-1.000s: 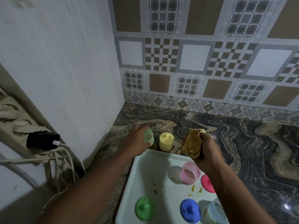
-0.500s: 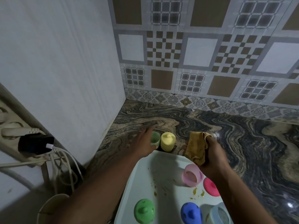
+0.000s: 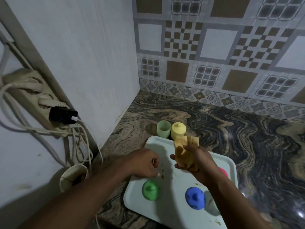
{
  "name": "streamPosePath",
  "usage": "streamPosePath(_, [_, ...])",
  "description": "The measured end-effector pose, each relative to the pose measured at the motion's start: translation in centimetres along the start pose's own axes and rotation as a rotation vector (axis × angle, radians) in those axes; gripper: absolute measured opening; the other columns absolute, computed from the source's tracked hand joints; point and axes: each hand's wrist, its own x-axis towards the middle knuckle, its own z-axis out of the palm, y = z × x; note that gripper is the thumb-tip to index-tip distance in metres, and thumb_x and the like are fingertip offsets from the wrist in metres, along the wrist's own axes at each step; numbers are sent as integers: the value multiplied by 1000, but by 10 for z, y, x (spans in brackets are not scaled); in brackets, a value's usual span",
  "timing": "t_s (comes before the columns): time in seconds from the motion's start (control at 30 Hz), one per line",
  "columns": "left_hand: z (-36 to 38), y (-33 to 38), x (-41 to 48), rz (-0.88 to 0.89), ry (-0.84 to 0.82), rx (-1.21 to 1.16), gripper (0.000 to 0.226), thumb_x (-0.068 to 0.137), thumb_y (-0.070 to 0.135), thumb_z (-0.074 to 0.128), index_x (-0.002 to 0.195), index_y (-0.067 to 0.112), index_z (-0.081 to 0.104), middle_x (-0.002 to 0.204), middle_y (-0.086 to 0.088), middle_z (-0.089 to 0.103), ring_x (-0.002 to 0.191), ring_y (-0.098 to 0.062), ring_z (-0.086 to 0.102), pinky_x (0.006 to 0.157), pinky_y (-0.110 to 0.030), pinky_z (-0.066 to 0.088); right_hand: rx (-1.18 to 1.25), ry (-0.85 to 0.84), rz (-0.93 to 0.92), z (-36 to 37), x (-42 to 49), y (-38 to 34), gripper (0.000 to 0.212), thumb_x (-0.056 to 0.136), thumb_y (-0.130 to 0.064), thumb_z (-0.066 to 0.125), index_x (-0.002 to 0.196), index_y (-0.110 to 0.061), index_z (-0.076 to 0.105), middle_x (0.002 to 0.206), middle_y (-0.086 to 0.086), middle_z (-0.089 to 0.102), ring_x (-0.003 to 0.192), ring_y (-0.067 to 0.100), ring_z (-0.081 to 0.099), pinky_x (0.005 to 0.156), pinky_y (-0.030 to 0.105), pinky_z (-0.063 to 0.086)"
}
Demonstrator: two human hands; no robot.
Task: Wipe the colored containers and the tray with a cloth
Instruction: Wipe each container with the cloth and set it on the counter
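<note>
The yellowish cloth (image 3: 184, 152) is bunched in the right hand (image 3: 196, 162), its fingers wrapped around it, above the stained white tray (image 3: 165, 210) on the table (image 3: 247, 129). The left hand (image 3: 142, 164) hovers over the tray with fingers loosely curled, holding nothing. A pale green cup (image 3: 163, 129) and yellow container (image 3: 178, 130) stand touching just beyond the tray; green (image 3: 151, 190) and blue (image 3: 195, 197) lids lie on it.

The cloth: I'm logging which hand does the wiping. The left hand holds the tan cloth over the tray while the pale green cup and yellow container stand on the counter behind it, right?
Not quite. The head view shows the right hand holding the tan cloth over the tray; the left hand holds no cloth. The pale green cup and yellow container do stand on the counter behind it.
</note>
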Motion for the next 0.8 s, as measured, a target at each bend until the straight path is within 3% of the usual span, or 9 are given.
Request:
streamPosePath(0.13, [17,-1,-25,0,-53,161,36,69,56,76,91,29,64,80,18,59,73,-3,50,74,-33,54,-172,21,-40,4,-11,7,13,102,-15,50,108,-15,62,100,22,72,94,40,73,77,57,60])
streamPosePath(0.27, [32,-3,-32,17,-66,220,35,70,51,75,99,33,65,94,13,67,85,-10,62,74,-33,54,-272,56,-41,1,-14,13,17,102,-15,51,92,-19,64,85,17,72,91,41,73,76,62,59])
streamPosePath(0.37, [35,-1,-28,46,-63,234,37,71,49,74,104,34,66,98,12,70,88,-10,66,73,-31,54,-314,45,-30,-2,-13,18,21,99,-7,48,95,-18,66,89,20,74,89,39,73,74,62,59])
streamPosePath(0.53, [38,5,-23,50,-5,261,18,78,37,70,91,26,70,91,7,72,83,-17,66,65,-28,48,-352,37,-52,-8,-12,21,20,99,-7,48,97,-18,64,93,25,73,90,41,73,73,59,60])
streamPosePath(0.63, [35,3,-18,36,92,242,15,78,31,62,86,22,70,83,4,70,75,-19,66,64,-31,54,-378,16,-110,-10,-12,20,22,101,-9,47,100,-19,67,89,24,74,81,40,73,69,57,59])
streamPosePath(0.7, [30,3,-13,21,182,176,13,80,28,62,86,22,71,82,5,71,75,-16,66,66,-28,53,-413,-16,-184,-10,-12,18,24,102,-13,47,100,-20,70,80,17,73,68,30,67,66,52,59])
streamPosePath(0.8, [19,2,-2,45,341,5,14,77,32,63,84,25,72,82,9,71,76,-8,66,71,-30,56,-483,-32,-295,-6,-13,17,26,100,-11,51,87,-25,70,62,-9,70,58,11,61,57,35,53])
